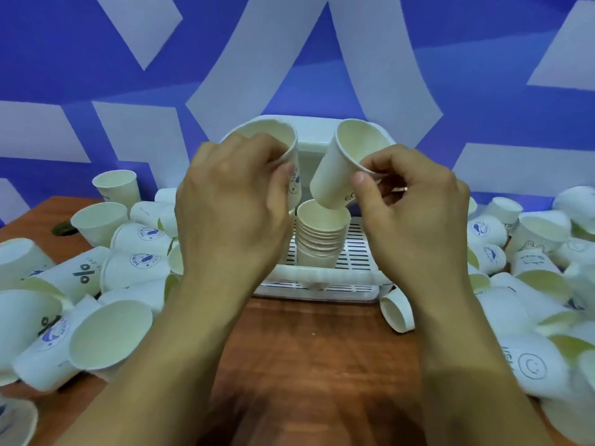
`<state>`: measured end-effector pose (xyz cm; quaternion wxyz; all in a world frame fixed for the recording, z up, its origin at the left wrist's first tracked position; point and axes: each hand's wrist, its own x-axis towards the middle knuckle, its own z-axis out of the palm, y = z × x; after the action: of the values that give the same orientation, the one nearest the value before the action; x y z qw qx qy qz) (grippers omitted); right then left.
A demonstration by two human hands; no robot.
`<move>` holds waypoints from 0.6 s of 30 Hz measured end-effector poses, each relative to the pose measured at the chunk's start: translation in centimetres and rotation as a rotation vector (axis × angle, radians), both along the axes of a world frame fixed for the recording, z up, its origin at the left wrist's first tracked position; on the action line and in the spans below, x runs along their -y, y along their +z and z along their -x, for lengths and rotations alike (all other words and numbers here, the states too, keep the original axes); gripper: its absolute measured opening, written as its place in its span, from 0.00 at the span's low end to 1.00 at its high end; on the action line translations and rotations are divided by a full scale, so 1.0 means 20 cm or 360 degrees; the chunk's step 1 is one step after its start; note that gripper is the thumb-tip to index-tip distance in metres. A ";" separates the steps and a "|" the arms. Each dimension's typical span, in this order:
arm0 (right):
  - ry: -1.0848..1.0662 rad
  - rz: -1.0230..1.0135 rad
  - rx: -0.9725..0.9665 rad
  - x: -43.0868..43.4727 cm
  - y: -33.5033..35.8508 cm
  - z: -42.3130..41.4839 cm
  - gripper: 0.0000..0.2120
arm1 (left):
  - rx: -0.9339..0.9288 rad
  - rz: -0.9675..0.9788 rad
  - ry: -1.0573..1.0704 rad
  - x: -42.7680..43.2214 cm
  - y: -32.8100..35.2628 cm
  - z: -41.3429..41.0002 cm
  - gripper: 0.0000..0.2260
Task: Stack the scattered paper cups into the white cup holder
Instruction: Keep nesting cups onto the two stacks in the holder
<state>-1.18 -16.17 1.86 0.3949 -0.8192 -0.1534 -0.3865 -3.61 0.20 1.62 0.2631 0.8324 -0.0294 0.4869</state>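
Note:
The white cup holder (354, 249), a slotted plastic rack, stands on the table at centre. A stack of several nested paper cups (320, 239) stands upright in it. My right hand (415, 214) grips a tilted paper cup (338, 175) by its rim, its base just over the stack's open top. My left hand (235, 204) holds another paper cup (277, 136) upright, left of the stack and above the rack. Scattered paper cups lie in a heap to the left (109, 336) and another heap to the right (528, 365).
A wooden table (309, 349) shows between my forearms. One cup (396, 312) lies on its side by the rack's front right corner. A blue wall with white shapes (96, 91) rises right behind the rack. A dark round hole (64, 229) sits at the table's far left.

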 end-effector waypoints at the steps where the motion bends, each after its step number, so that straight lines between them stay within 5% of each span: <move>1: -0.0025 -0.0007 -0.0010 0.00 -0.01 -0.01 0.01 | 0.0026 0.0010 0.0005 -0.01 0.00 -0.01 0.04; 18: 0.0052 0.0390 -0.0371 -0.08 -0.22 -0.11 0.09 | -0.0323 -0.0054 -0.0024 -0.07 -0.12 -0.15 0.09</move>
<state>0.96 -14.62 -2.51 0.3135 -0.8979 -0.1658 -0.2608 -0.67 1.62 -0.86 0.2543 0.8815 -0.0170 0.3975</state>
